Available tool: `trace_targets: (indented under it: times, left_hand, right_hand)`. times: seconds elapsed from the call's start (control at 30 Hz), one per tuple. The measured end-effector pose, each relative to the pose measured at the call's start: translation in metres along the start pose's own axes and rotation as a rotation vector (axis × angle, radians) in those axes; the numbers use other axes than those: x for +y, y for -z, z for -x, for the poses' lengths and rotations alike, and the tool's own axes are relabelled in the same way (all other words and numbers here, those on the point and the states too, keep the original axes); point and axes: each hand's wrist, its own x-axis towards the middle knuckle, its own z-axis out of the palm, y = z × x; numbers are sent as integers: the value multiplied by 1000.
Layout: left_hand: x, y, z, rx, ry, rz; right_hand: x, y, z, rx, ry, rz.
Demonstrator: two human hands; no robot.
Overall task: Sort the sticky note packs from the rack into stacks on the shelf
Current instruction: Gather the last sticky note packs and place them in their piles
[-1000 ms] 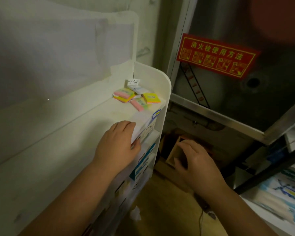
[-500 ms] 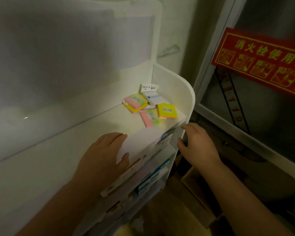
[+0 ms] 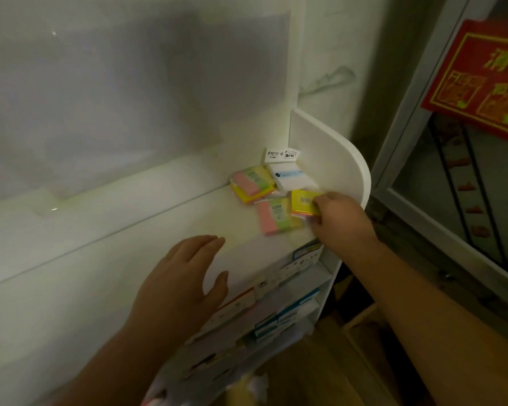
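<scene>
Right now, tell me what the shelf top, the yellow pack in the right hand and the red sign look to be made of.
Shelf top: likely painted or laminated board, smooth, matte white, rounded end panel.
Yellow pack, pinched by the right hand: paper notes, seemingly film-wrapped; too blurred to be sure.
Red sign: flat printed sheet, yellow characters; paper or plastic, cannot tell.

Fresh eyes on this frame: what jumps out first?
The bright cluster of pink, yellow and green sticky note packs in the far right corner of the white shelf, with the right hand gripping the square yellow pack at its edge. Next, the left hand resting flat and open on the shelf front, and the red sign with yellow characters at upper right.
</scene>
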Motion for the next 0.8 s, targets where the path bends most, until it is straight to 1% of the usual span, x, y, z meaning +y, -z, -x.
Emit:
trace_targets:
  times: [0.07, 0.23, 0.3, 0.43, 0.53, 0.6, 0.73, 0.8]
  left_hand:
    - [5, -3, -5, 2, -13, -2]
    - [21, -14, -23, 1, -50, -23]
    - [30, -21, -33, -11, -68, -15]
    - [45, -41, -60, -43, -109, 9]
    - [56, -57, -90, -74, -161, -19]
    - [63, -67, -113, -123, -178, -62]
    - [68, -80, -145, -273, -129, -144]
    - [70, -80, -149, -295, -156, -220]
  right_hand:
    - [3, 3, 7, 105, 42, -28]
    - [17, 12, 38, 451, 196, -97]
    - [21, 17, 50, 518, 224, -128]
    - [26, 29, 71, 537, 233, -145]
    - [31, 35, 88, 561, 240, -114]
    - [35, 38, 99, 564, 236, -101]
    - [45, 40, 116, 536, 213, -99]
    - [50, 37, 122, 523, 203, -93]
